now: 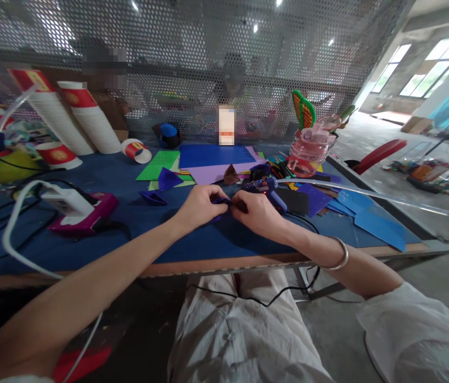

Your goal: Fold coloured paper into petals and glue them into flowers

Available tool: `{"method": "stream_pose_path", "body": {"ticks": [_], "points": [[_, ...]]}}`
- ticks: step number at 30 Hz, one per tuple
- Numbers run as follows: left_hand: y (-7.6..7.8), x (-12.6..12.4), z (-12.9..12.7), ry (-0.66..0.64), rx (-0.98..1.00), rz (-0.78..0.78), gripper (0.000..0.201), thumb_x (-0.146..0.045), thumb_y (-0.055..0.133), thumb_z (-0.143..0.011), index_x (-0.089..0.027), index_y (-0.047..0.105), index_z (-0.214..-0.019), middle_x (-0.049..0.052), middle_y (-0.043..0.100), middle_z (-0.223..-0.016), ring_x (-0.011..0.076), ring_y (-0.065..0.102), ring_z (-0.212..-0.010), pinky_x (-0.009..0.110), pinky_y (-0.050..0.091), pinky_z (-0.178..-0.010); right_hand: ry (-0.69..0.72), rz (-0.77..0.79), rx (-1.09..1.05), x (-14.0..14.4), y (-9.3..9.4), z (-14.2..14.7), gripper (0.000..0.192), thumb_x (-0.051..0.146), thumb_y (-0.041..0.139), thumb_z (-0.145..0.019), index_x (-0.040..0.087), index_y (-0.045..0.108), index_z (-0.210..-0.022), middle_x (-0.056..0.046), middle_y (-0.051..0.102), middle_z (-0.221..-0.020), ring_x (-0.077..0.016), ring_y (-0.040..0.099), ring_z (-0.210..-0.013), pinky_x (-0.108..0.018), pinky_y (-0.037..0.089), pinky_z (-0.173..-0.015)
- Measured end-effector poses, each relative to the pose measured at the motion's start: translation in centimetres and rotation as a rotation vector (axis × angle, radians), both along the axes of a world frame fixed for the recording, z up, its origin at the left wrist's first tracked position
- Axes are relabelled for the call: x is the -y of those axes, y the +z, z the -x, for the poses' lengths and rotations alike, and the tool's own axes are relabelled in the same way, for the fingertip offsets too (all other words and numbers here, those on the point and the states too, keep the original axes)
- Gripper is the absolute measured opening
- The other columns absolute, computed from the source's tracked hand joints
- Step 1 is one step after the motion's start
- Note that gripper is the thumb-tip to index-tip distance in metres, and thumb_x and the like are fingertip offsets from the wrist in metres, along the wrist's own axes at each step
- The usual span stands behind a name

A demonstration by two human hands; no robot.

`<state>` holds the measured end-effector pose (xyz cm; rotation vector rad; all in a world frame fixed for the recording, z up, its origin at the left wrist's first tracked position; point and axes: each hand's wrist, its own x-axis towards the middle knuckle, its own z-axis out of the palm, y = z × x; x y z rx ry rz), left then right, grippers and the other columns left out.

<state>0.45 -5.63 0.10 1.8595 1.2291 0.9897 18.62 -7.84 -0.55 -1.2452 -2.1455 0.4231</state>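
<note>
My left hand (pixel 204 205) pinches a small dark purple folded paper piece (pixel 221 201) over the table's front half. On its other side the fingers of my right hand (pixel 259 214) close on the same piece, largely hiding it. Just behind my right hand lies a blue hot glue gun (pixel 275 199), with a long clear glue stick (pixel 352 187) sticking out to the right. Left of my left hand are a purple paper shape (pixel 168 178) and a folded purple paper piece (pixel 153 198). A brown folded paper piece (pixel 231 174) rests behind my hands.
Coloured sheets, including a blue one (pixel 212 156), lie at the back before a perforated metal panel (pixel 192 64). Stacked paper cups (pixel 96 125) and a magenta power strip (pixel 89 217) are at left. A pink plastic jar (pixel 307 151) and blue sheets (pixel 381 226) are at right.
</note>
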Motion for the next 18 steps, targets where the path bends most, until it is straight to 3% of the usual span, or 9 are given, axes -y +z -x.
{"method": "stream_pose_path", "body": {"ticks": [18], "points": [[0.01, -0.05, 0.01, 0.004, -0.012, -0.014, 0.012, -0.019, 0.068, -0.06, -0.017, 0.072, -0.07, -0.001, 0.067, -0.064, 0.0144, 0.056, -0.061, 0.027, 0.042, -0.06, 0.012, -0.001, -0.018, -0.06, -0.02, 0.03, 0.009, 0.007, 0.066, -0.085, 0.016, 0.063, -0.084, 0.002, 0.063, -0.07, -0.011, 0.053, -0.063, -0.023, 0.036, -0.063]]}}
